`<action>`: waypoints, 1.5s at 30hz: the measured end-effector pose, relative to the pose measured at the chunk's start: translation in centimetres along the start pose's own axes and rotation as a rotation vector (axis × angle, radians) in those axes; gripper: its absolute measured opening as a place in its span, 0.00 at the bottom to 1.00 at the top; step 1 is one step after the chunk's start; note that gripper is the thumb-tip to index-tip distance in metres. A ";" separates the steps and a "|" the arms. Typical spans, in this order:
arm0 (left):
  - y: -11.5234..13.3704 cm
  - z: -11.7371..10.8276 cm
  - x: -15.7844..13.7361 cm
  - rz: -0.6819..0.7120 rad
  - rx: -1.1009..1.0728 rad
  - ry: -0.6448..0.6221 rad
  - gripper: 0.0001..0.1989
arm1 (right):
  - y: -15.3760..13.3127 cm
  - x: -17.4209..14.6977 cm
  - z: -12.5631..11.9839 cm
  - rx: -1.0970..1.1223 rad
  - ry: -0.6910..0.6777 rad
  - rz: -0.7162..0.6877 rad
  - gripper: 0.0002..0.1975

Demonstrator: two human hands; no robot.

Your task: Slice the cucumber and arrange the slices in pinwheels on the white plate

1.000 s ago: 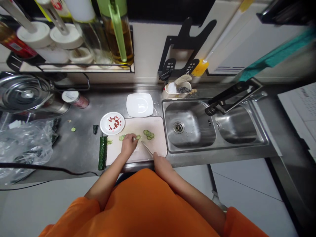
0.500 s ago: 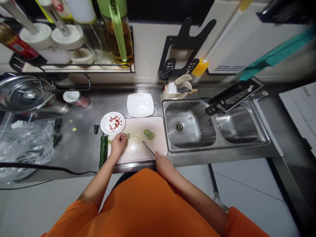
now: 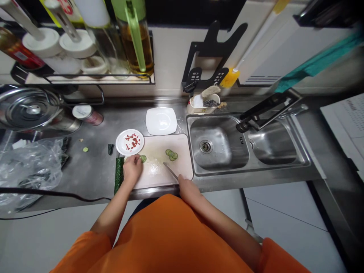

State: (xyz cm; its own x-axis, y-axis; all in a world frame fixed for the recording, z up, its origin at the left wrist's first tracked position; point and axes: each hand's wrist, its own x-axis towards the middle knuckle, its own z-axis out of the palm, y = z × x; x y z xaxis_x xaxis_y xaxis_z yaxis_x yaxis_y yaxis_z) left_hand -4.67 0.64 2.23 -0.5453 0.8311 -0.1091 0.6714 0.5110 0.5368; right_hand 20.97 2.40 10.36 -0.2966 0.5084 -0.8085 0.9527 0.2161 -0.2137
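Note:
My left hand is over the left end of the white cutting board, fingers curled together at thin cucumber slices. The fingers partly hide those slices. My right hand is closed around the handle of a knife, its blade lying low over the board and pointing away to the left. A small overlapping group of cucumber slices lies on the right half of the board. Beside the board's left edge is a dark green length of cucumber, close to my left wrist.
A round white plate with red pieces overlaps the board's far left corner. Behind the board sits a square white plate. To the right is a double sink with a black faucet. Plastic bags lie at the left.
My left hand has shifted slightly left and toward me, and more of the cucumber slices now shows at its fingertips. The right hand and knife have hardly moved.

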 end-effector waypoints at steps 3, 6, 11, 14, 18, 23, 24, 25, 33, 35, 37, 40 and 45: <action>2.1 1.0 0.2 0.114 -0.082 -0.064 0.12 | 0.0 0.0 0.0 0.005 0.001 0.012 0.18; 4.8 3.0 0.9 0.245 -0.120 -0.232 0.13 | -0.1 0.1 0.2 -0.002 -0.001 0.007 0.18; 8.4 6.1 2.3 0.402 -0.059 -0.427 0.16 | 0.0 0.3 0.5 -0.007 0.014 0.009 0.17; 9.0 6.9 2.5 0.406 -0.027 -0.456 0.16 | 0.0 0.2 0.6 -0.002 0.020 0.001 0.17; 8.8 7.0 2.7 0.420 -0.010 -0.486 0.13 | 0.0 0.0 0.5 0.007 0.028 0.003 0.17; 9.1 6.8 2.8 0.433 -0.013 -0.481 0.11 | 0.0 0.0 0.4 0.005 0.016 -0.002 0.16; 9.3 6.7 2.8 0.435 -0.017 -0.478 0.10 | 0.1 0.0 0.4 0.003 0.017 -0.002 0.16; 9.4 6.7 2.8 0.433 -0.024 -0.476 0.09 | 0.1 0.0 0.4 0.000 0.018 -0.001 0.16; 8.3 5.0 2.1 0.211 -0.146 -0.449 0.07 | 0.1 0.1 0.3 0.005 0.013 0.007 0.17; 7.3 4.4 1.9 0.145 -0.130 -0.400 0.07 | 0.1 0.1 0.2 0.003 0.022 0.010 0.18; 6.3 3.9 1.7 0.099 -0.116 -0.361 0.06 | 0.1 0.1 0.3 0.001 0.039 0.010 0.18; 5.2 3.3 1.4 0.078 -0.099 -0.317 0.06 | 0.1 0.3 0.4 0.003 0.045 0.001 0.19; 4.3 3.6 0.9 0.149 -0.009 -0.253 0.08 | 0.4 0.8 0.9 0.018 0.056 0.003 0.20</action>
State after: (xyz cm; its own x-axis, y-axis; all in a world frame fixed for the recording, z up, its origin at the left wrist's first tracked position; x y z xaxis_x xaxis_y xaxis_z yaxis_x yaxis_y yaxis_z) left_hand -0.44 4.37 1.48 -0.2980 0.9258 -0.2327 0.7299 0.3781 0.5695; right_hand 21.21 2.14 9.08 -0.2964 0.5548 -0.7774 0.9545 0.1995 -0.2215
